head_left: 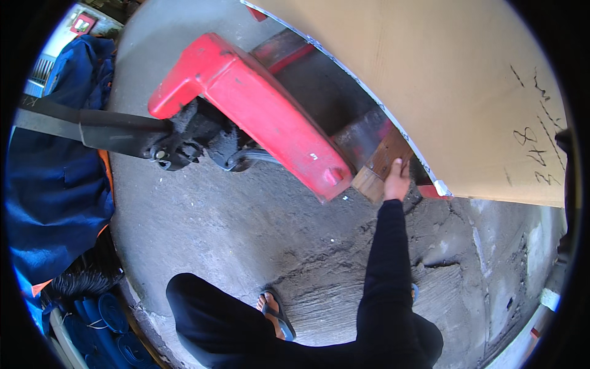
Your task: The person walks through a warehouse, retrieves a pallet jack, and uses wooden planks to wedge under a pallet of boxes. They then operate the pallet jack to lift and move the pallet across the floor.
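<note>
At the far left lies a heap of blue fabric (55, 184), with rolled blue material (104, 320) stacked near the lower left edge. From that side a black handle bar (92, 129) runs right across the concrete floor (233, 227) to the dark wheel assembly (184, 144) of a red pallet jack (258, 111). The jack's red body slants from upper left down to the right, its near corner ending just beside a wooden block (381, 166).

Near the bottom centre, the person's bent knee in black clothing (209, 313) shows, and just right of it a foot in a blue sandal (276, 313) stands on the rough, cracked floor.

Further right, a black sleeve (387, 264) reaches up from the lower edge to the right hand (397, 179). This hand rests against the wooden block, fingers laid over its near right face, touching it; whether the fingers grip around it or only press on it cannot be told. The block sits on the floor under the edge of a large brown cardboard sheet (442, 86), between the jack's red corner and a small red piece (430, 192) at the sheet's lower edge. The sheet fills the upper right and bears dark handwriting near its right side.

The left hand does not show.
</note>
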### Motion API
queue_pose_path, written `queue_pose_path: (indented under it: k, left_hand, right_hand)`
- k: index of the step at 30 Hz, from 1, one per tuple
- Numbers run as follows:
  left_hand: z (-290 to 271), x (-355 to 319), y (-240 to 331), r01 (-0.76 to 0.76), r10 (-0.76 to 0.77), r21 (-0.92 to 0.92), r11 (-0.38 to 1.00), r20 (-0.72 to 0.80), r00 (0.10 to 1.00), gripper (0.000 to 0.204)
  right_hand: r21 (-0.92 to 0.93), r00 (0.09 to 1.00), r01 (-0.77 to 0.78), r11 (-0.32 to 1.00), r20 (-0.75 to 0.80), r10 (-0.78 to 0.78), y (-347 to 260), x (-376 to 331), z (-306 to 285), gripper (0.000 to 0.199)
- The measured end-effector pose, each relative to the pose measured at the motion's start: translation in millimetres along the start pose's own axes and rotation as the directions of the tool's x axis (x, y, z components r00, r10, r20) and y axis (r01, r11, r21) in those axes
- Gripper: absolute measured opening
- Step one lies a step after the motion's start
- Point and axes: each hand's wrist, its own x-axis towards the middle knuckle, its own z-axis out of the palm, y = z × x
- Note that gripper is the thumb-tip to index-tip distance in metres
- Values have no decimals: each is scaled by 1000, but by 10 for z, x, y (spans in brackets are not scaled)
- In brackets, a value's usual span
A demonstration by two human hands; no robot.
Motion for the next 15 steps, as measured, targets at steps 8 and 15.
queue_pose_path:
  k: [8,15]
  left_hand:
    - [75,6,-66,12,-11,21,1000,-20,1000,73]
    - [145,47,-71,15,-13,31,999,-52,999,67]
  right_hand:
    - [390,995,-91,916,-10,103,-152,127,26,56]
    - [53,991,103,993,-96,-97,49,387,351,56]
